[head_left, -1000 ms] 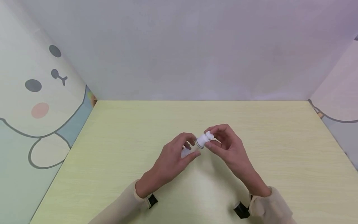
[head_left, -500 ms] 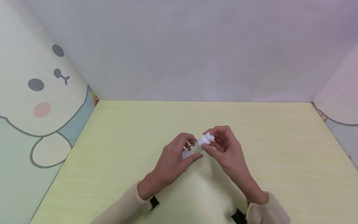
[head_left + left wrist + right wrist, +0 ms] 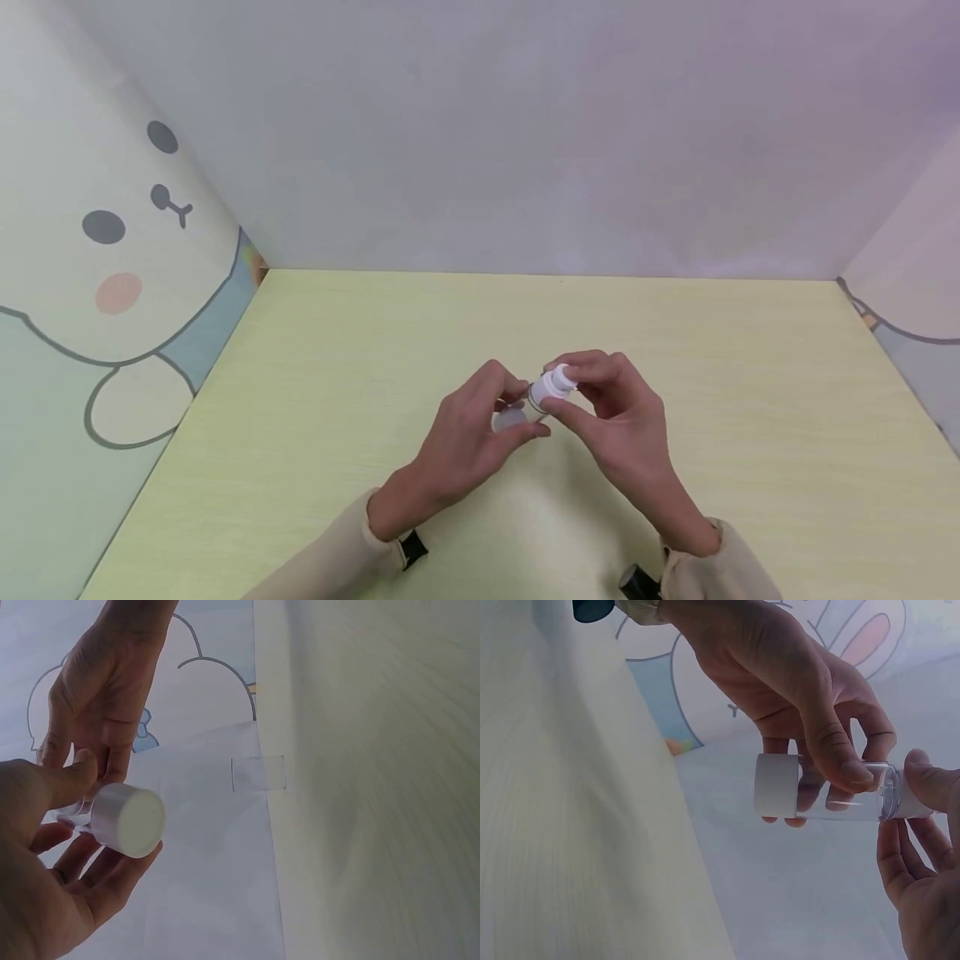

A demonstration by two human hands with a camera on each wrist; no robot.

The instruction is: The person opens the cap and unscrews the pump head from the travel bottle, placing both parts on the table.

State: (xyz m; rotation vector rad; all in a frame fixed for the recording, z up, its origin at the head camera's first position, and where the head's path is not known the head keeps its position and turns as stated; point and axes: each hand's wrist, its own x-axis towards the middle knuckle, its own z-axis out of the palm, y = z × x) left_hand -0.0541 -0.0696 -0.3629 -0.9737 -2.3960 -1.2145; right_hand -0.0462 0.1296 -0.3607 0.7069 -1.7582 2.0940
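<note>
Both hands hold a small pump bottle point(image 3: 844, 802) between them, tilted in the air over the table. Its body is transparent, with a broad white base point(image 3: 129, 820) at one end and a stepped white pump top point(image 3: 546, 388) at the other. My left hand point(image 3: 467, 435) grips the clear body, thumb on one side and fingers round the other, as the right wrist view shows. With thumb and fingers my right hand point(image 3: 628, 427) pinches the white top, its forefinger lying at the tip. In the left wrist view the base faces the camera and hides the top.
A pale wood-grain table point(image 3: 337, 350) spreads beneath the hands. Behind it rises a plain light wall point(image 3: 525, 133), and a cartoon-printed panel point(image 3: 60, 275) stands at the left side. A strip of clear tape point(image 3: 259, 773) lies across the table's edge.
The right forefinger has come over the tip of the white top. Both hands and the bottle sit slightly lower in the head view, and the view itself has shifted a little.
</note>
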